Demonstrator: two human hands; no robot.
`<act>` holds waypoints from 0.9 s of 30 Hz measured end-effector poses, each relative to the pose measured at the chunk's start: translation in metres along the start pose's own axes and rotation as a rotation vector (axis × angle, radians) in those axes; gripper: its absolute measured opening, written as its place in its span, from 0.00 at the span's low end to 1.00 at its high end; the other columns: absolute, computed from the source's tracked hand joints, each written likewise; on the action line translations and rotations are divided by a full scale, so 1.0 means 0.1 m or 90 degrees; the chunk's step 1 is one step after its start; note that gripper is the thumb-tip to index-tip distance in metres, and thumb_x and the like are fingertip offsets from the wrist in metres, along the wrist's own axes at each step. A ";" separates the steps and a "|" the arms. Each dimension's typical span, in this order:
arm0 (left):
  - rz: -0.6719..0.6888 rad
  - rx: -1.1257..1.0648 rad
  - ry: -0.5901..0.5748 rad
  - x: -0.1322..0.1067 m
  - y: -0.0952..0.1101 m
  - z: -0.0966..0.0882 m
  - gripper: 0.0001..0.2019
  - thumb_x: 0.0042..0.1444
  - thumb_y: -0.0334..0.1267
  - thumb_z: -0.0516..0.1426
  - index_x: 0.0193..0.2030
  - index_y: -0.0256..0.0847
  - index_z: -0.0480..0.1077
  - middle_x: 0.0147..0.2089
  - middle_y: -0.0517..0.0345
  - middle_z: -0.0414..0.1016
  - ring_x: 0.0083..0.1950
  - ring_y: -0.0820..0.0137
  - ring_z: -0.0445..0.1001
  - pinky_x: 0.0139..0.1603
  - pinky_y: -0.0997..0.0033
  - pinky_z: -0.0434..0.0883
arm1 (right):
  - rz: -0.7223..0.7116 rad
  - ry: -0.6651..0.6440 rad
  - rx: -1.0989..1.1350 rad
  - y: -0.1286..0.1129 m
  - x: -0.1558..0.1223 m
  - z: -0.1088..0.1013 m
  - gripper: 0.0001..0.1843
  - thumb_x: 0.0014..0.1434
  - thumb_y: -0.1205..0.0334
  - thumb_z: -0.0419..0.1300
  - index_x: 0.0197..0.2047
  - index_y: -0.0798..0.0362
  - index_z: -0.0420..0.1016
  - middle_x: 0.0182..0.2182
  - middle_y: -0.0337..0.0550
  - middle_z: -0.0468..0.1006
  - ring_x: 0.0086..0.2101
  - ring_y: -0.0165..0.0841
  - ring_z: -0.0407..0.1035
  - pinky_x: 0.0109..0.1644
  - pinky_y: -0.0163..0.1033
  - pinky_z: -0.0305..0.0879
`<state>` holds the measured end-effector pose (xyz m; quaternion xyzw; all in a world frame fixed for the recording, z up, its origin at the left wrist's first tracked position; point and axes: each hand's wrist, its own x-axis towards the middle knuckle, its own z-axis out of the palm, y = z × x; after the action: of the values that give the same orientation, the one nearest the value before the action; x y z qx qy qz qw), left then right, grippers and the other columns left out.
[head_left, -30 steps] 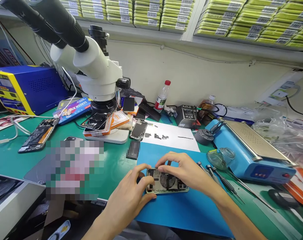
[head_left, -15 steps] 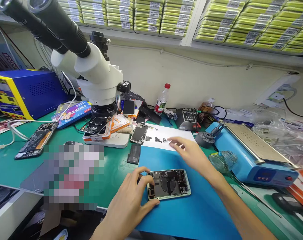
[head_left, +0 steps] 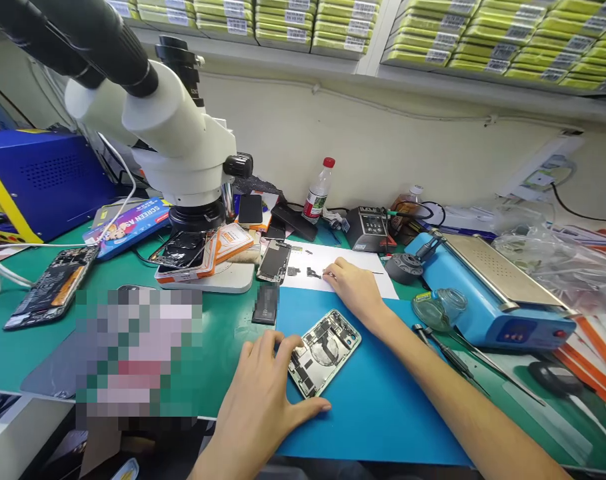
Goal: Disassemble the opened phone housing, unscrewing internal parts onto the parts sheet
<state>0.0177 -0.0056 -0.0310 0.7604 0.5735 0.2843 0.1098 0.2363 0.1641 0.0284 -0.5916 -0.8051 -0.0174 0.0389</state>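
An opened phone with its insides showing lies tilted on a blue mat. My left hand grips its near left end, thumb on the lower edge and fingers over the top. My right hand reaches forward onto a white sheet, where its curled fingertips pinch at small dark parts. What they hold is too small to make out.
A white microscope stands at the left over phone parts. A blue heating machine, a glass jar and screwdrivers lie to the right. A bottle stands by the wall. A blurred patch covers the left.
My right hand left the phone and reached forward to the small parts on the white sheet. My left hand turned the phone from lying crosswise to slanted.
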 end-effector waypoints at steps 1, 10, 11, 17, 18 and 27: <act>0.009 0.004 -0.006 0.01 -0.01 0.00 0.40 0.47 0.53 0.81 0.62 0.47 0.73 0.56 0.49 0.75 0.47 0.53 0.75 0.48 0.54 0.74 | 0.002 0.004 0.001 -0.01 0.01 0.02 0.23 0.74 0.49 0.66 0.65 0.52 0.76 0.61 0.51 0.78 0.56 0.42 0.77 0.60 0.54 0.79; 0.182 0.055 -0.070 -0.14 0.03 -0.17 0.27 0.61 0.53 0.74 0.59 0.47 0.72 0.51 0.54 0.77 0.43 0.57 0.75 0.44 0.60 0.70 | 0.016 0.165 0.089 0.25 -0.25 -0.09 0.20 0.75 0.49 0.66 0.62 0.53 0.77 0.57 0.50 0.80 0.51 0.39 0.78 0.56 0.50 0.81; 0.198 0.064 -0.066 -0.17 0.06 -0.15 0.25 0.61 0.53 0.74 0.57 0.47 0.72 0.49 0.55 0.77 0.42 0.58 0.75 0.44 0.60 0.70 | 0.013 0.201 0.104 0.28 -0.35 -0.13 0.19 0.75 0.50 0.65 0.61 0.53 0.78 0.55 0.49 0.81 0.49 0.37 0.79 0.54 0.49 0.81; 0.350 0.003 0.041 -0.27 0.24 0.11 0.16 0.77 0.55 0.57 0.47 0.45 0.73 0.39 0.58 0.76 0.34 0.64 0.72 0.38 0.63 0.65 | -0.061 0.398 0.152 0.09 -1.07 -0.15 0.05 0.77 0.62 0.62 0.46 0.52 0.76 0.42 0.42 0.83 0.35 0.29 0.76 0.42 0.37 0.76; 0.378 -0.018 0.061 -0.26 0.28 0.14 0.19 0.81 0.53 0.50 0.45 0.45 0.73 0.37 0.58 0.75 0.32 0.65 0.70 0.37 0.63 0.64 | -0.084 0.407 0.150 0.02 -1.15 -0.11 0.03 0.76 0.65 0.63 0.46 0.52 0.76 0.42 0.43 0.84 0.36 0.30 0.77 0.43 0.37 0.75; 0.289 -0.133 0.055 -0.07 0.24 0.16 0.23 0.85 0.46 0.40 0.37 0.47 0.65 0.28 0.65 0.70 0.28 0.66 0.67 0.33 0.60 0.60 | -0.164 0.301 0.176 -0.26 -1.33 0.15 0.06 0.72 0.72 0.66 0.47 0.52 0.75 0.40 0.41 0.83 0.41 0.32 0.79 0.46 0.38 0.73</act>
<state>0.0450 -0.0177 -0.0345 0.8412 0.3602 0.3916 0.0963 0.2504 0.0314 0.0032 -0.4532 -0.8368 -0.0497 0.3031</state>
